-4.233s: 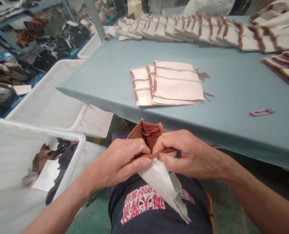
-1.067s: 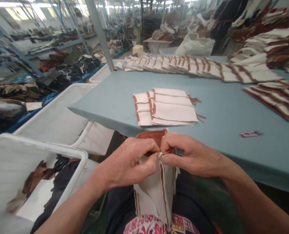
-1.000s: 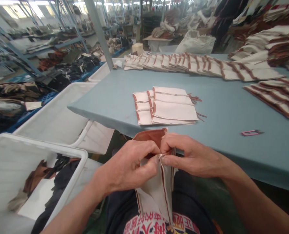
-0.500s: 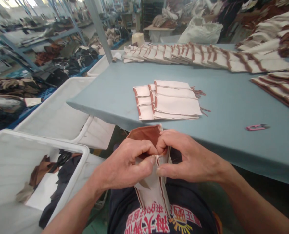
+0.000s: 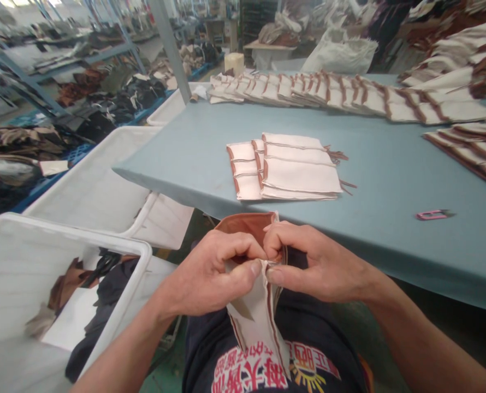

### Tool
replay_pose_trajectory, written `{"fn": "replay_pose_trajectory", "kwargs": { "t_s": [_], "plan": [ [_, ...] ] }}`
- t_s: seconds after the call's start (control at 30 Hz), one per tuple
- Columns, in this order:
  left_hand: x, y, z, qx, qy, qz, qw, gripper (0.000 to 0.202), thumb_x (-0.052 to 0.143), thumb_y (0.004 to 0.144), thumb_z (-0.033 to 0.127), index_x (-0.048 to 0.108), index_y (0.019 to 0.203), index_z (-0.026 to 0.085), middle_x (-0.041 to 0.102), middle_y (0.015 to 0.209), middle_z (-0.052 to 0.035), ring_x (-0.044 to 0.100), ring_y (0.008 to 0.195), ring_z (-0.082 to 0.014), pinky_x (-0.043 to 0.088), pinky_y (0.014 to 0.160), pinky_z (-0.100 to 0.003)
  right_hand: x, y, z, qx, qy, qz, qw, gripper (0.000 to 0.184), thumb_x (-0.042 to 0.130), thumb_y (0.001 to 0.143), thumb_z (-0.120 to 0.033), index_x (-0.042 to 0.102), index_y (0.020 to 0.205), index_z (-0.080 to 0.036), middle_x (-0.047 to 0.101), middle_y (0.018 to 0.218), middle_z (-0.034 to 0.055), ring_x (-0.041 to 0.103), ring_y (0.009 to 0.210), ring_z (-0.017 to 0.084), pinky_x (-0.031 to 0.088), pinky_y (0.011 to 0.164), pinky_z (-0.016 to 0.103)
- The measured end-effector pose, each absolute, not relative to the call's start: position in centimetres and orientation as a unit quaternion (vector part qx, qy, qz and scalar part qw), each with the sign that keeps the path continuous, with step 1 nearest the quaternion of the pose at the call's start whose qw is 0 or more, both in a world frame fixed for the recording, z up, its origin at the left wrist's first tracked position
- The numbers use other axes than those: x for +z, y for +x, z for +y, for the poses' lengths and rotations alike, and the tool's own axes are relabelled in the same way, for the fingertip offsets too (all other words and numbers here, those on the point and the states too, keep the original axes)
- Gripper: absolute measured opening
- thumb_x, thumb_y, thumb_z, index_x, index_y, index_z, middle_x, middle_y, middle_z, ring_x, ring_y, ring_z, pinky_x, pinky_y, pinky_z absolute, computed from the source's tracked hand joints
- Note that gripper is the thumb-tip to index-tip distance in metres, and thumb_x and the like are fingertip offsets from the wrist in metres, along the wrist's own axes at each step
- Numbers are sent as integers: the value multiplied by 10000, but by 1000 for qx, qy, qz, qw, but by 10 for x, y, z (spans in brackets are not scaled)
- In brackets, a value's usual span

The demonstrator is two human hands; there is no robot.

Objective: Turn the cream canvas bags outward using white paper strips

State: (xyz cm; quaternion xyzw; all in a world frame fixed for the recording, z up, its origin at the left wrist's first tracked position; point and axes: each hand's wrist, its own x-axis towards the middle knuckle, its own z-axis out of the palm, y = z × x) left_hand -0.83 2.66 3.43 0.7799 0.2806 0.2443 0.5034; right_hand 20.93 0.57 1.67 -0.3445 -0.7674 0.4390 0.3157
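Observation:
In front of my body hangs a sewn fabric piece (image 5: 253,316), off-white outside with brown edging along its seams and a brown inner side showing at its open top. My left hand (image 5: 222,270) pinches its upper edge beside a seam, thumb outside and fingers inside. Close against it, my right hand (image 5: 308,262) pinches the same edge just right of the seam. The fingertips nearly meet, and they hide part of the rim. Just beyond, on the blue-green table (image 5: 177,158), lie stacked off-white pieces (image 5: 298,172) with brown edges and loose strips at their right end.
Small pink-handled thread snips (image 5: 433,215) lie on the table at right. A long overlapping row of similar pieces (image 5: 308,90) runs along the back, with another pile (image 5: 472,144) at the right edge. White plastic bins (image 5: 5,262) with scraps stand at left.
My right thumb has come up closer to the rim at the seam. Both hands keep their hold on the fabric piece. The view has shifted slightly.

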Motion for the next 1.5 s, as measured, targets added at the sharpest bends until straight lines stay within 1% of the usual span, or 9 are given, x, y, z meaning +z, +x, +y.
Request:
{"fn": "replay_pose_trajectory", "kwargs": {
  "t_s": [0.27, 0.47, 0.67, 0.87, 1.03, 1.13, 1.27, 1.4, 1.5],
  "plan": [
    [45, -12, 24, 235, 775, 331, 485, 179, 544, 852, 125, 653, 709, 123, 554, 621, 44, 473, 563, -63, 366, 526, -162, 23, 199, 5, 391, -384, -773, 318, 106, 565, 866, -219, 507, 778, -214, 580, 765, -11, 477, 714, 149, 370, 682, 278],
    [49, -13, 28, 208, 758, 322, 528, 179, 549, 863, 132, 657, 720, 119, 514, 604, 54, 421, 556, -63, 352, 516, -163, 16, 192, 2, 398, -401, -753, 338, 172, 549, 869, -284, 456, 740, -221, 492, 698, -36, 432, 657, 140, 343, 642, 278],
    [50, -14, 37, 183, 769, 253, 557, 187, 558, 926, 180, 677, 796, 116, 592, 673, 20, 468, 603, -83, 389, 556, -175, 19, 196, 2, 450, -386, -735, 328, 202, 578, 833, -297, 448, 700, -217, 452, 663, -49, 403, 620, 123, 320, 582, 262],
    [51, -10, 43, 163, 769, 200, 584, 207, 626, 946, 270, 712, 832, 120, 684, 738, -35, 546, 654, -117, 469, 624, -209, 34, 205, 7, 488, -382, -744, 248, 285, 629, 828, -335, 439, 657, -209, 459, 658, -50, 419, 622, 113, 290, 552, 255],
    [48, -4, 44, 157, 744, 226, 609, 259, 720, 907, 294, 667, 718, 124, 576, 638, 10, 456, 595, -92, 400, 558, -202, 32, 215, 11, 470, -377, -765, 230, 337, 670, 911, -406, 542, 690, -186, 530, 690, -40, 470, 662, 119, 342, 591, 251],
    [42, -4, 45, 144, 723, 242, 630, 214, 686, 916, 249, 677, 747, 117, 576, 654, 11, 465, 602, -92, 368, 549, -204, 23, 220, 11, 490, -343, -758, 258, 330, 639, 965, -422, 597, 748, -177, 565, 708, -35, 483, 667, 119, 369, 623, 257],
    [35, -7, 46, 126, 716, 248, 640, 169, 680, 896, 235, 688, 782, 110, 596, 688, 3, 491, 628, -96, 386, 569, -200, 16, 221, 7, 474, -332, -761, 292, 295, 606, 998, -369, 615, 774, -177, 613, 737, -21, 516, 685, 128, 389, 682, 275],
    [39, -6, 46, 103, 735, 267, 615, 180, 667, 876, 247, 625, 745, 130, 459, 606, 60, 373, 539, -69, 301, 484, -188, 16, 220, 0, 413, -337, -785, 316, 220, 632, 979, -280, 606, 783, -186, 637, 781, -12, 539, 734, 140, 398, 776, 299],
    [47, -4, 44, 89, 790, 279, 538, 152, 627, 840, 170, 577, 698, 147, 418, 581, 77, 350, 517, -59, 271, 468, -183, 17, 219, -4, 373, -355, -799, 311, 163, 619, 948, -206, 595, 788, -190, 620, 774, -9, 538, 746, 148, 383, 787, 310]
  ]
}}
